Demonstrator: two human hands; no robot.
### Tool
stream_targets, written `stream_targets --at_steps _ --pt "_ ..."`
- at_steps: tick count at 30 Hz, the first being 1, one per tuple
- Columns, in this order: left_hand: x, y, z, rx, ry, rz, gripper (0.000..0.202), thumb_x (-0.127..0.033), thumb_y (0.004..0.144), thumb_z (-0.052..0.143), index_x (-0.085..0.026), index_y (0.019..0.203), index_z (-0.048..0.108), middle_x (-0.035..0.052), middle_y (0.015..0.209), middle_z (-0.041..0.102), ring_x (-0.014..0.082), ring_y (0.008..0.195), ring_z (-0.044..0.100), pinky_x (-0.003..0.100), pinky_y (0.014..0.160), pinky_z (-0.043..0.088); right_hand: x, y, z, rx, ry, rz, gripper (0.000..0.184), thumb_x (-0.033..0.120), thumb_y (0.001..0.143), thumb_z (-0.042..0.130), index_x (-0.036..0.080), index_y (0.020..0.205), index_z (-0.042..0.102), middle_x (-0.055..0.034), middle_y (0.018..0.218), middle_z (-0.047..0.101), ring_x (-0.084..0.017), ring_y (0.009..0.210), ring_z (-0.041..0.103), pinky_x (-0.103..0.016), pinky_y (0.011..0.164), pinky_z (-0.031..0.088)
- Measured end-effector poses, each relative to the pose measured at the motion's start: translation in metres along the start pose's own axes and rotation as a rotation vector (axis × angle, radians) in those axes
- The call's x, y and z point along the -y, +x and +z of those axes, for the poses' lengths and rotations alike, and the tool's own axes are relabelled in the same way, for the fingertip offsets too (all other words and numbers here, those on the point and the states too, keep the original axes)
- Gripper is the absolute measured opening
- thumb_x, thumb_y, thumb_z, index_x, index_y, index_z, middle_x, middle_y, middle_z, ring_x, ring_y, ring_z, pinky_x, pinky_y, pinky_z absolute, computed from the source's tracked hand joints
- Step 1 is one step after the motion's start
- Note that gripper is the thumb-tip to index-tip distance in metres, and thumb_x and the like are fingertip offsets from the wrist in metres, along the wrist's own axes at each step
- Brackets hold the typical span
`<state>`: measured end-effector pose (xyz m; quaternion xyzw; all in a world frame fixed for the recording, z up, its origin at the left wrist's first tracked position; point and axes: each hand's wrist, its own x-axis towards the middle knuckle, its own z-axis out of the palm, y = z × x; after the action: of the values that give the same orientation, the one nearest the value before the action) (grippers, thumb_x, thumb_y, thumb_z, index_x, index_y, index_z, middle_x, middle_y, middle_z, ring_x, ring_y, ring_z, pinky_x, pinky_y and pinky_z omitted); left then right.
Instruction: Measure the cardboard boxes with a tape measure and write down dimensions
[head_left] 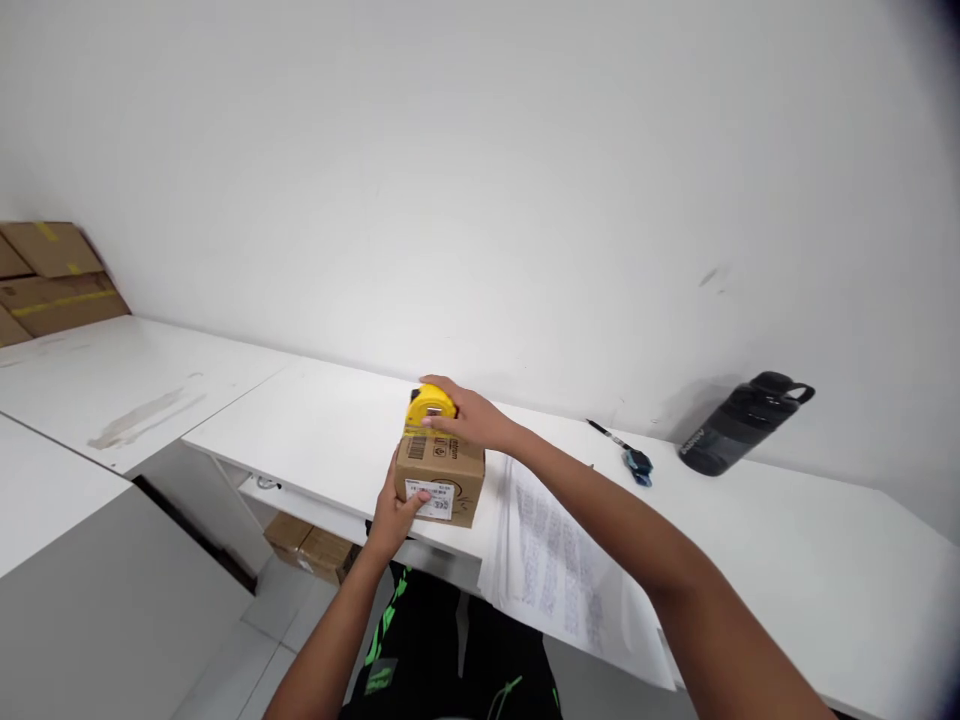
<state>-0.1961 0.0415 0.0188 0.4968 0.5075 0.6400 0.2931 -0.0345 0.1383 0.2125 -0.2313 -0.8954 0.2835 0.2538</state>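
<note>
A small brown cardboard box (459, 462) rests on the white desk near its front edge, with printing on top and a white label on the side facing me. My left hand (394, 512) is closed around the box's left side, its thumb pressed over the label. In my right hand (461, 414) is a yellow tape measure (430, 404), gripped at the far edge of the box. A strip of yellow blade shows under its case, along the box's top. Fingers behind the case are partly hidden.
Printed paper sheets (555, 560) lie right of the box and overhang the desk's front edge. Beyond them are a pen (604, 432), a crumpled blue item (637, 466) and a dark bottle (739, 422). Cartons (60, 275) stand far left; another box (311, 546) sits below the desk.
</note>
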Motion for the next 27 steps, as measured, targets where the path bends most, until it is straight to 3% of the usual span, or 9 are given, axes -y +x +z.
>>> stream_targets --at_steps 4,8,14,20,27 --pt "0.000 -0.003 0.001 0.025 -0.079 -0.036 0.089 -0.041 0.076 0.070 -0.023 0.152 0.027 0.0108 0.140 0.055 0.0273 0.127 0.054 0.042 0.106 0.044 0.012 0.029 0.018 0.212 -0.325 -0.056 0.053 0.047 0.089 0.054 0.036 0.139 0.042 -0.0041 0.120 0.065 -0.026 0.097 0.063 -0.037 0.080 0.046" --pt "-0.009 -0.007 0.005 0.037 -0.127 -0.046 0.091 -0.040 0.077 0.071 -0.023 0.153 0.024 0.0100 0.147 0.048 0.0269 0.131 0.050 0.041 0.109 0.041 0.013 0.029 0.015 0.281 -0.387 -0.048 0.052 0.046 0.089 0.053 0.035 0.138 0.042 -0.0045 0.118 0.066 -0.025 0.095 0.063 -0.035 0.077 0.045" --pt "-0.005 -0.009 0.008 0.014 -0.150 -0.049 0.091 -0.039 0.077 0.071 -0.025 0.153 0.023 0.0098 0.145 0.050 0.0268 0.129 0.052 0.041 0.107 0.044 0.006 -0.005 -0.020 0.320 -0.291 0.032 0.050 0.042 0.088 0.056 0.034 0.136 0.045 -0.0030 0.126 0.063 -0.024 0.102 0.060 -0.035 0.080 0.045" --pt "-0.002 -0.007 0.008 0.002 -0.069 -0.052 0.088 -0.042 0.077 0.069 -0.025 0.152 0.026 0.0099 0.132 0.061 0.0252 0.120 0.059 0.040 0.102 0.048 -0.021 -0.052 -0.053 0.267 -0.210 0.127 0.050 0.045 0.087 0.056 0.034 0.135 0.047 -0.0036 0.126 0.062 -0.024 0.098 0.061 -0.036 0.078 0.047" --pt "-0.001 -0.005 0.008 -0.057 0.081 -0.034 0.081 -0.046 0.078 0.067 -0.021 0.148 0.034 0.0104 0.127 0.063 0.0249 0.115 0.062 0.038 0.099 0.050 -0.040 -0.082 -0.064 0.177 -0.141 0.162 0.048 0.045 0.086 0.056 0.033 0.132 0.050 -0.0037 0.116 0.066 -0.023 0.088 0.062 -0.037 0.074 0.049"
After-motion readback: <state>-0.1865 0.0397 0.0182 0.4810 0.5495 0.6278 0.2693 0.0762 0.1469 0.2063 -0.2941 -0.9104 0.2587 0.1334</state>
